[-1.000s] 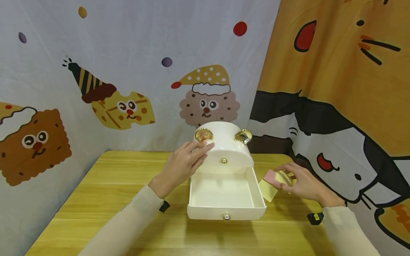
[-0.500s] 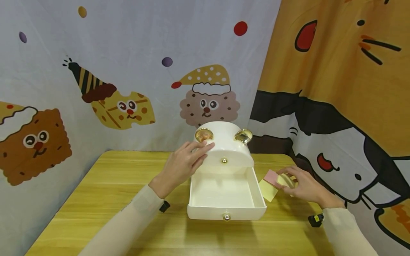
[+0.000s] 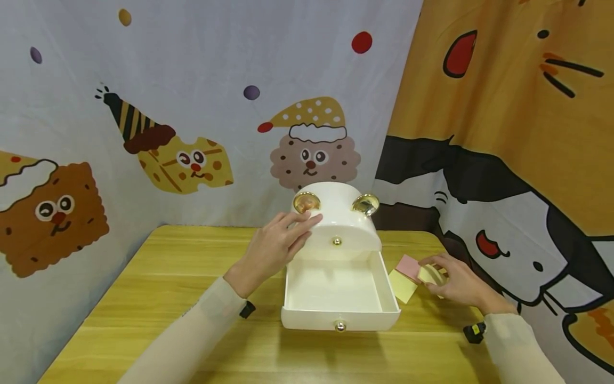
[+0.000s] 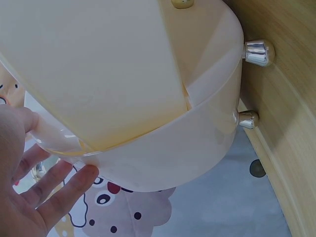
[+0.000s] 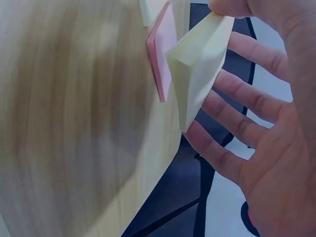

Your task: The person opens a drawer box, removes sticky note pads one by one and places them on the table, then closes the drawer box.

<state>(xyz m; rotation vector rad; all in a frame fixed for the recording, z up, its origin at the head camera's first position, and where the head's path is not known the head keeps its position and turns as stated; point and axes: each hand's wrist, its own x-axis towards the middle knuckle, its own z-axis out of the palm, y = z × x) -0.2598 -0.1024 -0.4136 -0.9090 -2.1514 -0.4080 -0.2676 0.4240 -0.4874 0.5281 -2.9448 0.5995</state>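
Observation:
A pale yellow sticky-note pad (image 3: 430,275) is pinched in my right hand (image 3: 461,285), thumb on one side and fingers on the other. In the right wrist view the pad (image 5: 203,66) stands tilted, close to a pink pad (image 5: 162,52). My left hand (image 3: 274,244) rests on the left side of a white storage box (image 3: 342,210) with gold ears, its fingers mostly straight. The box's lower drawer (image 3: 339,285) is pulled out and bare inside. In the left wrist view the thumb and fingertips touch the box's rounded wall (image 4: 163,163).
Another yellow pad (image 3: 402,287) lies beside the pink one, right of the drawer, on the wooden table (image 3: 201,298). The upper drawer, with a gold knob (image 3: 337,241), is closed. A printed cloth (image 3: 201,64) hangs behind the table.
My right hand has drawn the yellow pad slightly to the right, away from the pink pad, more of which now shows. My left hand and the box hold still.

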